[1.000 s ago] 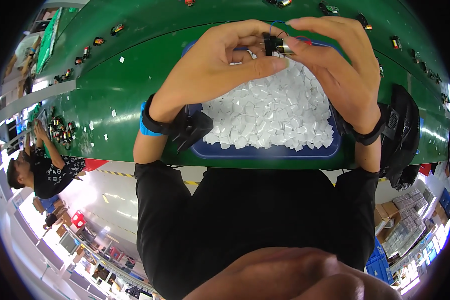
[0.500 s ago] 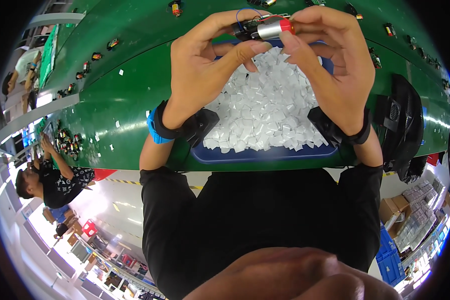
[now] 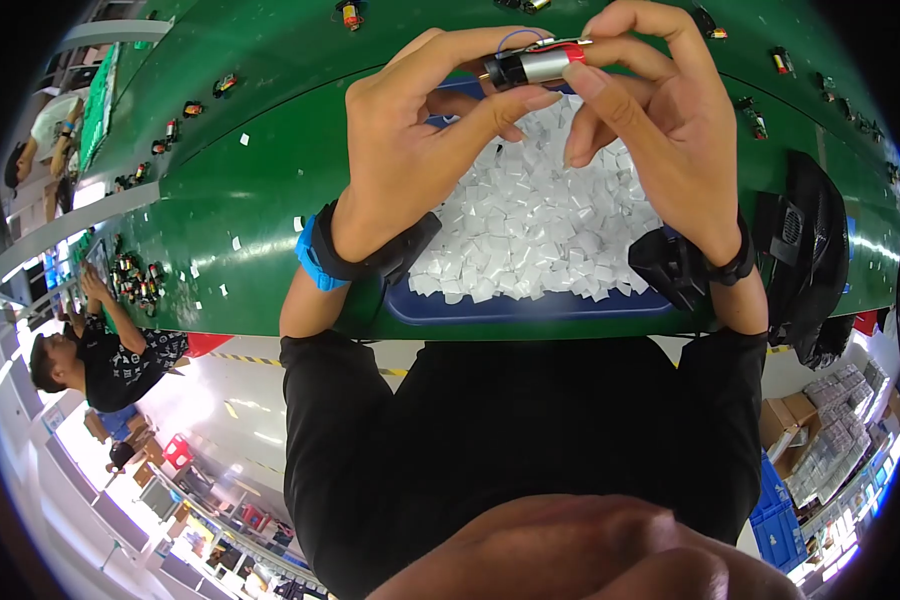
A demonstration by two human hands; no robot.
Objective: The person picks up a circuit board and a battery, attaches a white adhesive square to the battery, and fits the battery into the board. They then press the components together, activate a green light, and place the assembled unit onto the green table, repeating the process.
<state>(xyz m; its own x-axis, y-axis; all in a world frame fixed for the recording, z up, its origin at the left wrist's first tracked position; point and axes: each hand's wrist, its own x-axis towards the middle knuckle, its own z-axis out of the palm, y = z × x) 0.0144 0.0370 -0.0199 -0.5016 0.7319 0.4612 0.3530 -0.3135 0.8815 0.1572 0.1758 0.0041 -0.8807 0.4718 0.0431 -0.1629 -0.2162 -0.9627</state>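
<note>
Above a blue tray [image 3: 530,312] heaped with small white square pieces [image 3: 530,225], I hold a small assembly [image 3: 543,67] between both hands. It has a silver cylinder with a red end, a black cap, thin blue and red wires, and a narrow board along its far side. My left hand [image 3: 405,150] pinches the black end between thumb and forefinger. At the red end, my right hand [image 3: 675,130] grips with thumb and fingers; its lower fingers curl beneath. Parts of the assembly are hidden behind the fingers.
Several similar assemblies lie along the green table [image 3: 260,190], with a pile [image 3: 135,280] at the left. Loose white squares are scattered left of the tray. A black plastic bag [image 3: 805,250] stands at the right. Another person [image 3: 110,350] works at the far left.
Both hands have shifted slightly, turning the assembly so that more of its black end and the board's edge show. My right hand's lower fingers have moved down and toward the left.
</note>
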